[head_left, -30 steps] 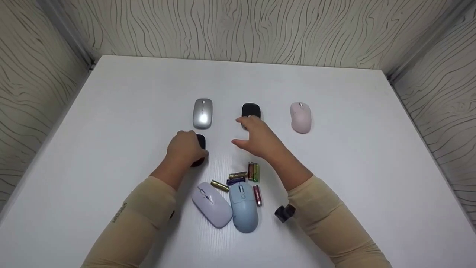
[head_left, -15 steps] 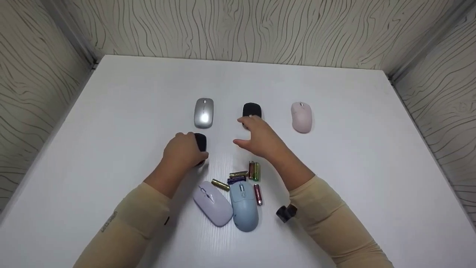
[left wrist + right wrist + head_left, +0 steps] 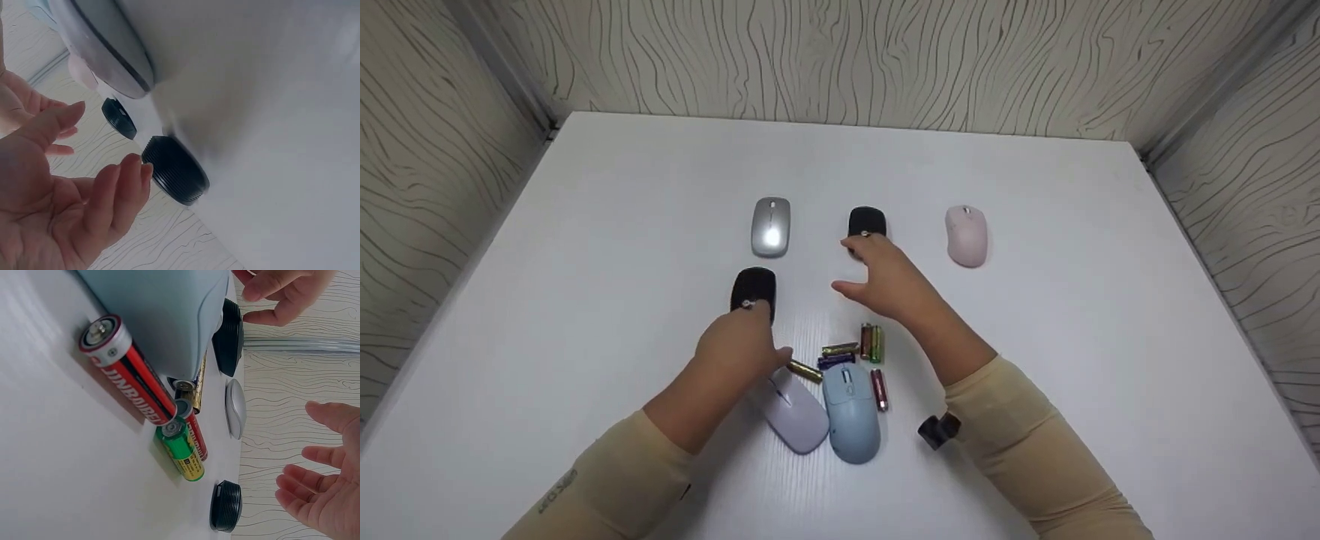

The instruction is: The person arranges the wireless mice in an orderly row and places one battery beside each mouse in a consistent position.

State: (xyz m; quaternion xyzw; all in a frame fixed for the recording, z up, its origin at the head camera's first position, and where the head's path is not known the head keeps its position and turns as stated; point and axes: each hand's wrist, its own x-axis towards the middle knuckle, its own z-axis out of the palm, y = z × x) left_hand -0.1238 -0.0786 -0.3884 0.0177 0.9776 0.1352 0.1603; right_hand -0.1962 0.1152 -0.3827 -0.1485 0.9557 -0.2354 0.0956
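Mice (image 3: 770,227) spread about mid-frame look placed; lilac mouse (image 3: 797,416), blue mouse (image 3: 853,420) and batteries (image 3: 880,390), bunched lower centre, seem left. Left hand (image 3: 739,345) and right hand (image 3: 885,279) grip nothing; contact unclear.

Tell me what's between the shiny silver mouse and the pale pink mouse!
A rounded black mouse, partly hidden by the right hand; the head view shows it.

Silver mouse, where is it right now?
In the head view, the silver mouse lies left of centre, just beyond the black mouse by the left hand.
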